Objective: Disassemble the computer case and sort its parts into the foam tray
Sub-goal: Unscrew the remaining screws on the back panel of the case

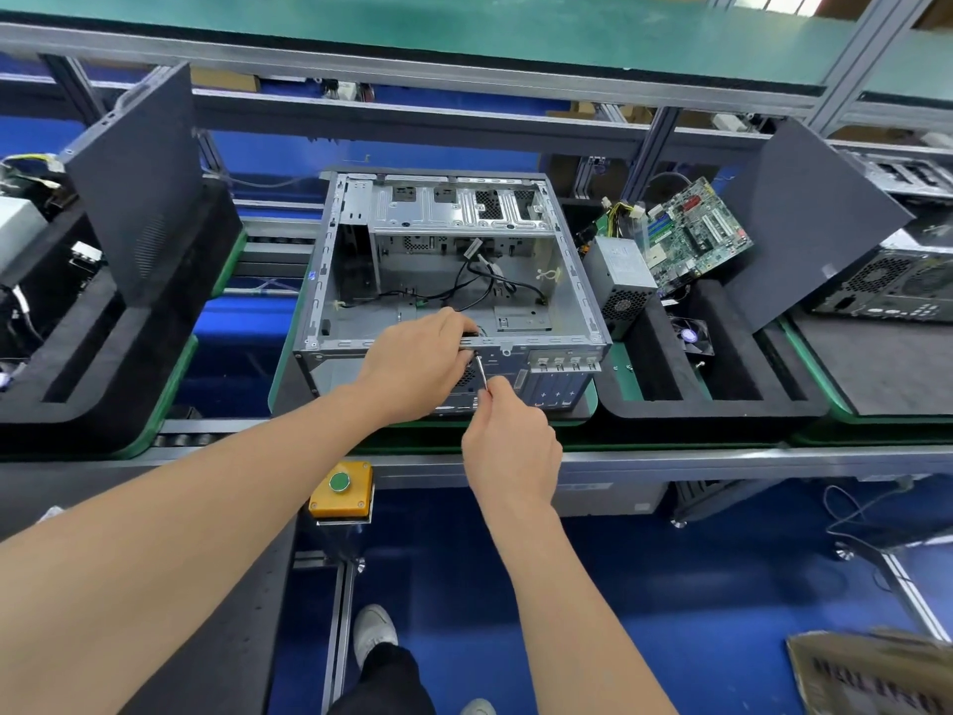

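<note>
Beyond the left hand [412, 363] the computer case [443, 211] is silver-grey. Right of the right hand [508, 441] the foam tray [722, 407] is black, the motherboard [691, 234] green. Below both, a yellow box [358, 500] with green button [339, 482].

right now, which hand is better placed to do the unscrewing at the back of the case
Right. The right hand pinches the screwdriver, its tip at the computer case rear panel; the left hand grips the rim there, steadying it.

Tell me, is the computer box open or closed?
Open. The computer case has no side cover, so its inside shows: bare metal and loose black cables. The motherboard sits outside, in the foam tray.
</note>
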A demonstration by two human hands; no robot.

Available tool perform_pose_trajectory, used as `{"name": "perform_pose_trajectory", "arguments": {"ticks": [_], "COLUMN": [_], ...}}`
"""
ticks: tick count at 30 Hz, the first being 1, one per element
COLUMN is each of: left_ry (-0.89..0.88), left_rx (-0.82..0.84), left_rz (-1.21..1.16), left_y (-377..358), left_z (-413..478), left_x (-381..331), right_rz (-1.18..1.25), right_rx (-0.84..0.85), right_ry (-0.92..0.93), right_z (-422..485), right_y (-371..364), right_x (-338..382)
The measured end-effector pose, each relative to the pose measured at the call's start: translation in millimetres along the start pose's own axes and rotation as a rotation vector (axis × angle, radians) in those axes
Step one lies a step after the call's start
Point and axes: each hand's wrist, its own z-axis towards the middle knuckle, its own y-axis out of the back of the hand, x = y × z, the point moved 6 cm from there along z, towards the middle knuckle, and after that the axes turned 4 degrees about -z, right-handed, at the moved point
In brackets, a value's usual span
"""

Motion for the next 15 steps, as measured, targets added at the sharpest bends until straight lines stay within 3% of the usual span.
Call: {"name": "perform_pose_trajectory", "arguments": {"ticks": [5,11,15], "left_ry": [-0.015,-0.021,-0.004], "left_rx": [0.001,-0.009,-0.027], "left_rz": [-0.001,-0.018,-0.078], "left_y": [2.3,5.3,9.3], "left_z": [-0.8,-2.3,-3.7], "left_x": [0.0,-1.8,-1.7], "right_rz": [0.328,1.206,1.644], "right_rx": [0.034,0.576,0.783], "right_ry": [-0.060,-0.519,-0.540], "right_z": [2.7,-1.1,-6.6], "right_y": [-1.7,-28.5,-30.5], "right_x": [-7.4,-16.6,-9.9]}}
